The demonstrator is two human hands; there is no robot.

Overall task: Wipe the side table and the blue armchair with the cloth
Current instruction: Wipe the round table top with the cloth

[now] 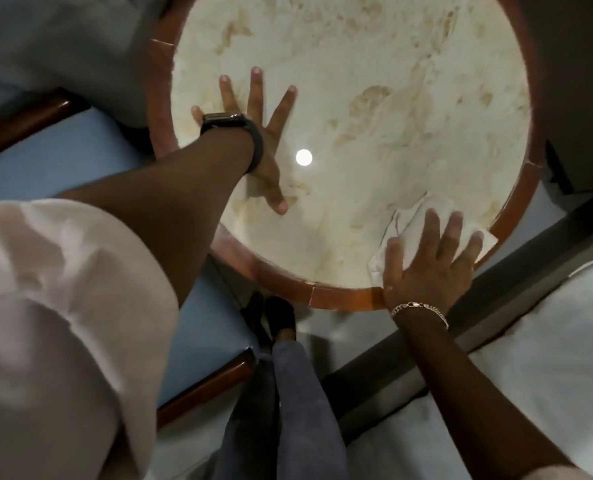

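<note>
The right hand [430,261] lies flat and open on the white cloth [406,230] at the round side table's near edge [343,297]. The left hand [253,133] (open, empty) steadies it. Push firmly, overlapping strokes.

1. The side table [357,98] has a cream marbled top with tan blotches and a reddish-brown wooden rim.
2. The cloth [406,226], at 4 o'clock on the top, is white.
3. The armchair [80,157], at 9 o'clock, is light blue with dark brown wood trim.
4. The watch [234,128] is black; the bracelet [421,308] silver.
</note>
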